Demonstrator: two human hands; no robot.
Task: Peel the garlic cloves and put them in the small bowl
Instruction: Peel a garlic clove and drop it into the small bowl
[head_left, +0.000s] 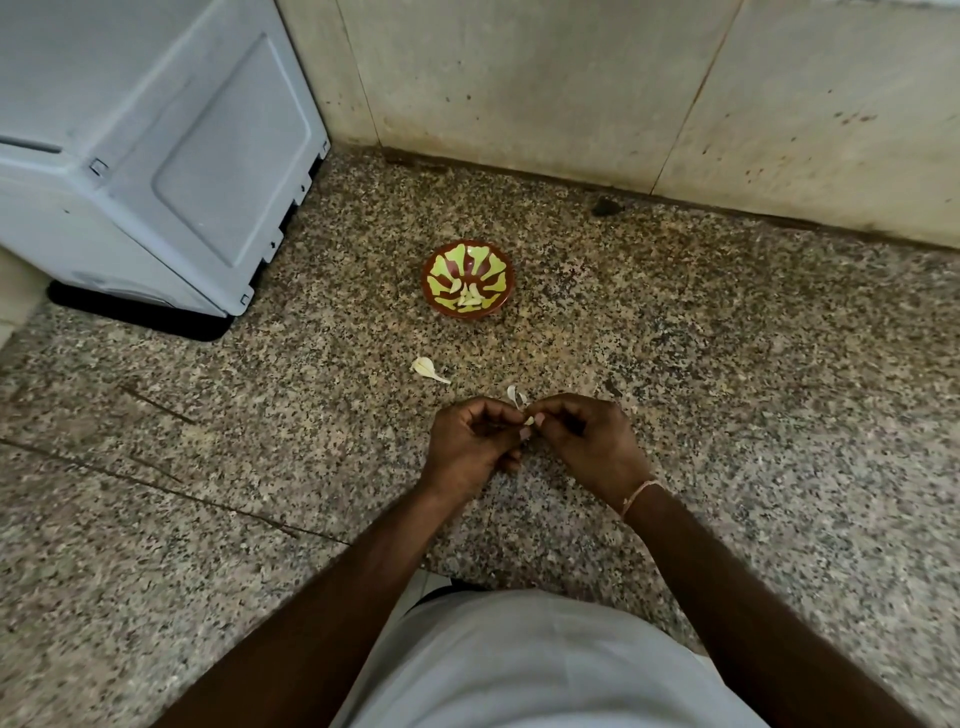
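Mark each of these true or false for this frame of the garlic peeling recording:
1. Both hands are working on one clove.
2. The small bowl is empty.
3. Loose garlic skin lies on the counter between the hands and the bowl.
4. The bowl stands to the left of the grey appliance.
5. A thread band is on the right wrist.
1. True: the left hand and right hand both pinch the garlic clove.
2. False: the small bowl holds peeled cloves.
3. True: a piece of skin lies on the counter.
4. False: the bowl is right of the grey appliance.
5. True: the thread band is there.
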